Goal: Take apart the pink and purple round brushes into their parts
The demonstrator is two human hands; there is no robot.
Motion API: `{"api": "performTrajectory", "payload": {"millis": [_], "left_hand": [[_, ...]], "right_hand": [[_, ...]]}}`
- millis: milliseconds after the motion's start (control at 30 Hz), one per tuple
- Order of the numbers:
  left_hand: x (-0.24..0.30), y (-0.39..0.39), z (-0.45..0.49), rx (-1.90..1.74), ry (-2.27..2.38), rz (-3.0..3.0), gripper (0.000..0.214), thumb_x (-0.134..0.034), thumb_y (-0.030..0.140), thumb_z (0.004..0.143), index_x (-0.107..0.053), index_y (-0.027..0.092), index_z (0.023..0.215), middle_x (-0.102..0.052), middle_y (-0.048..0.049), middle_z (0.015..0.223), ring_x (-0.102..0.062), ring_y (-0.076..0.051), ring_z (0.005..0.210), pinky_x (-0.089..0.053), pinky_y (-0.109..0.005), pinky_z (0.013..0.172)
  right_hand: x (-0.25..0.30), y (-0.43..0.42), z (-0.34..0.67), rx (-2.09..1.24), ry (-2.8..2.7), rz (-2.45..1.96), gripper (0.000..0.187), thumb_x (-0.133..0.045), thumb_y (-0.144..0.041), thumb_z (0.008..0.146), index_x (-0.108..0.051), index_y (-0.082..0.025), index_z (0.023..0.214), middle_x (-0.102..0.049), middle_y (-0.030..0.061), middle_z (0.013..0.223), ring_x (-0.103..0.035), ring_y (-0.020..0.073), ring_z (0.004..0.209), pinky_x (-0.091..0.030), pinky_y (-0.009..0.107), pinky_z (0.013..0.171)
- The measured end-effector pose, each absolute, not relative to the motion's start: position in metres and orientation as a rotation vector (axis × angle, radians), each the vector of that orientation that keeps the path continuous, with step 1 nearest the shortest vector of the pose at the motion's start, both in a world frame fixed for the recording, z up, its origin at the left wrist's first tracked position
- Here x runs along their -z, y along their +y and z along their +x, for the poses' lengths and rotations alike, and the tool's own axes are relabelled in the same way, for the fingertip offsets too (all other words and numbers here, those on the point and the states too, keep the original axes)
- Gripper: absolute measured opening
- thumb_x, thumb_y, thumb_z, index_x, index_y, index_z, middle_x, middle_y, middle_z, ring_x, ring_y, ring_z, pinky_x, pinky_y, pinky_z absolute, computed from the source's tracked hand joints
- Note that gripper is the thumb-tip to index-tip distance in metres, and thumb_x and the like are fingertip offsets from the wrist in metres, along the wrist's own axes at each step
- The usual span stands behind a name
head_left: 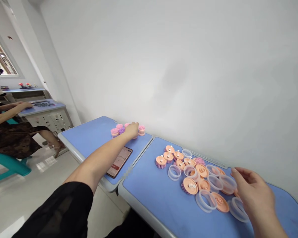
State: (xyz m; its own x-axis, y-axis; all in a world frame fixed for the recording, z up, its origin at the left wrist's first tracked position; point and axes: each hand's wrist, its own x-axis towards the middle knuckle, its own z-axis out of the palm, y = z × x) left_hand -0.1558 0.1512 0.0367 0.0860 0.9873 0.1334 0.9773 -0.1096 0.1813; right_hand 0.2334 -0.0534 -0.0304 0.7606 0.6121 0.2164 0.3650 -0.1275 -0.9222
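Observation:
My left hand (132,130) reaches across the far blue desk (89,132) and rests on a cluster of pink bristled brush heads (115,132). Its fingers hide whatever lies beneath them, so I cannot tell if it grips one. My right hand (253,188) hovers with fingers apart over the near blue desk (149,195), holding nothing. Closest to it lies a loose spread of peach plastic discs (189,185) and clear plastic rings (206,201). Some discs have bristles on their undersides.
A phone (119,162) showing a timer lies on the far desk by my left forearm. A white wall runs along the desks' back edges. At another blue desk (41,109) on the left, a seated person on a teal chair (7,165) works with their hands.

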Motion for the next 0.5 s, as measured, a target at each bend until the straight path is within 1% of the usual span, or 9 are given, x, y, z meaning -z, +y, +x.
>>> {"api": "performTrajectory", "payload": {"millis": [100,167,233,267,300,400,500], "left_hand": [[-0.068,0.141,-0.153,-0.516,1.961,2.346,0.046,-0.063,0.022,0.081,-0.054,0.014,0.126,-0.056,-0.0175,0.126,-0.056,-0.032,0.118,-0.044,-0.042,0.099],[-0.086,0.128,-0.143,-0.640,1.858,2.389,0.045,-0.061,0.028,0.085,-0.054,0.018,0.128,-0.058,-0.0126,0.127,-0.057,-0.027,0.117,-0.045,-0.036,0.100],[-0.095,0.109,-0.124,-0.773,1.693,2.400,0.038,-0.055,0.036,0.090,-0.057,0.021,0.126,-0.061,-0.0071,0.125,-0.059,-0.021,0.113,-0.046,-0.030,0.098],[-0.096,0.097,-0.112,-0.846,1.577,2.386,0.035,-0.052,0.038,0.092,-0.060,0.022,0.121,-0.064,-0.0051,0.122,-0.061,-0.019,0.110,-0.048,-0.027,0.095],[-0.094,0.085,-0.098,-0.961,1.392,2.324,0.031,-0.053,0.038,0.091,-0.063,0.020,0.116,-0.066,-0.0048,0.118,-0.062,-0.018,0.107,-0.049,-0.027,0.093],[-0.077,0.049,-0.053,-1.161,0.978,2.133,0.024,-0.064,0.035,0.083,-0.067,0.019,0.101,-0.069,-0.0044,0.108,-0.064,-0.019,0.103,-0.049,-0.029,0.093],[-0.053,0.025,-0.010,-1.199,0.849,1.999,0.027,-0.068,0.035,0.080,-0.067,0.020,0.102,-0.068,-0.0049,0.107,-0.063,-0.020,0.100,-0.049,-0.031,0.093]], "right_hand": [[0.019,-0.058,0.221,-0.239,-0.690,-1.745,0.029,-0.063,-0.050,0.068,-0.062,-0.027,0.084,-0.071,0.0133,0.099,-0.065,0.0384,0.101,-0.052,0.052,0.078],[0.016,-0.061,0.211,-0.180,-0.652,-1.667,0.031,-0.064,-0.050,0.070,-0.062,-0.025,0.090,-0.071,0.0138,0.102,-0.065,0.0364,0.102,-0.052,0.050,0.082],[0.016,-0.062,0.201,-0.134,-0.658,-1.557,0.035,-0.065,-0.052,0.072,-0.062,-0.024,0.094,-0.070,0.0109,0.101,-0.066,0.0329,0.099,-0.053,0.047,0.083],[0.017,-0.062,0.196,-0.121,-0.676,-1.492,0.036,-0.065,-0.053,0.074,-0.062,-0.024,0.094,-0.069,0.0088,0.098,-0.066,0.0306,0.097,-0.053,0.045,0.082],[0.018,-0.062,0.191,-0.119,-0.706,-1.428,0.037,-0.064,-0.054,0.075,-0.061,-0.023,0.094,-0.069,0.0071,0.095,-0.067,0.0280,0.094,-0.053,0.042,0.081],[0.023,-0.061,0.180,-0.152,-0.821,-1.303,0.040,-0.061,-0.059,0.079,-0.060,-0.021,0.091,-0.067,0.0046,0.089,-0.065,0.0211,0.082,-0.052,0.036,0.076],[0.026,-0.060,0.172,-0.225,-0.921,-1.253,0.047,-0.052,-0.065,0.085,-0.061,-0.019,0.090,-0.067,0.0056,0.085,-0.061,0.0186,0.073,-0.050,0.033,0.069]]}}
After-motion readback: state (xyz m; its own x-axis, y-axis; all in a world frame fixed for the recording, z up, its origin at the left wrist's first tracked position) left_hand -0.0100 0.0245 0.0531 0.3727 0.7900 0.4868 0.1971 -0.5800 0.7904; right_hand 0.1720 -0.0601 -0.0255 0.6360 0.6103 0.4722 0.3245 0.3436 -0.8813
